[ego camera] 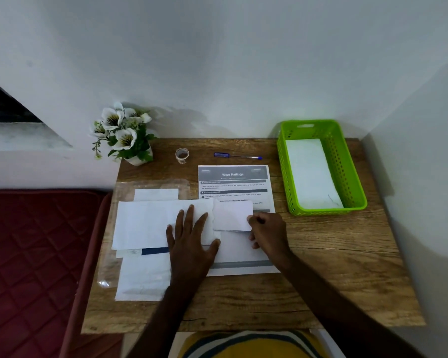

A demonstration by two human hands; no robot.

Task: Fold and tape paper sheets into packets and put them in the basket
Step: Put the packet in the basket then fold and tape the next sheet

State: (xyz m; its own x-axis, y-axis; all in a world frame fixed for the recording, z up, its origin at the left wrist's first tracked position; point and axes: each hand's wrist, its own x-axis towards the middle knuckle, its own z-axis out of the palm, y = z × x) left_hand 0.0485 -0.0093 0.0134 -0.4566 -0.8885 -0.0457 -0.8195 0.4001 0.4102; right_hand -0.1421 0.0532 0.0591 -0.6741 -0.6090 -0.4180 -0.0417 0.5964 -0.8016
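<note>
White paper sheet (150,223) flat on wooden table (321,254), well left of green basket (357,177). Right end folded up as flap (232,215), pinched at its right edge by right hand (267,231). Pressed flat just left of fold by left hand (192,239), fingers spread straight. In basket, one white packet (312,174).

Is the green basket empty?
No, a folded white packet already lies inside the green basket.
</note>
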